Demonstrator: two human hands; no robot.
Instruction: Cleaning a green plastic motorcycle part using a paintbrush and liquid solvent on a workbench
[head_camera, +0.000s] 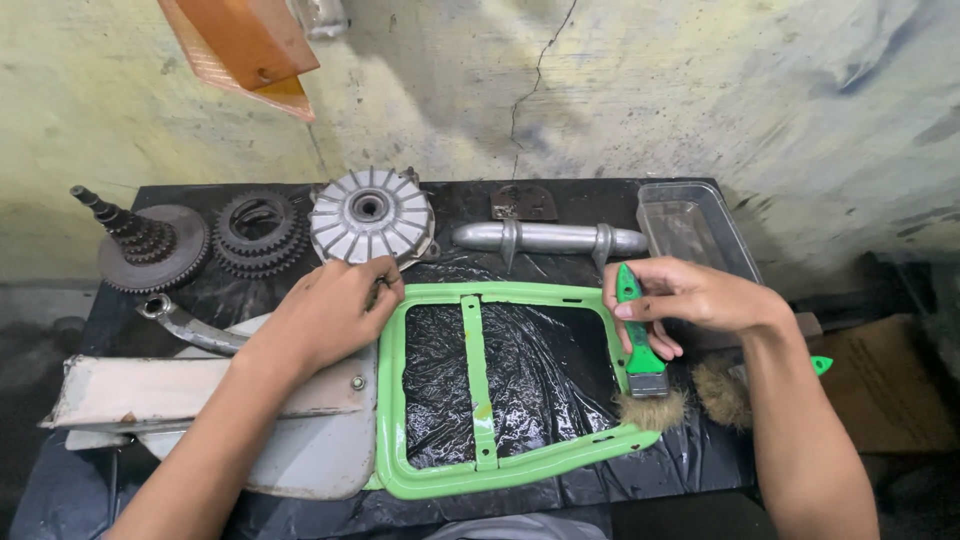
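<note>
Frame (480, 380), bright green, is lying flat on the black plastic (540, 370) covering the table. Left hand (335, 310) is curling over its top left corner, fingertips pinching the rim, though what's under the palm is hidden. Right hand (690, 300) is gripping a green-handled brush (642, 355), bristles touching the frame's right edge. A second brush (725, 385) is sitting mostly behind the right wrist, so it's hard to make out. Gears (260, 235) and a finned hub (370, 213) are resting at the back.
</note>
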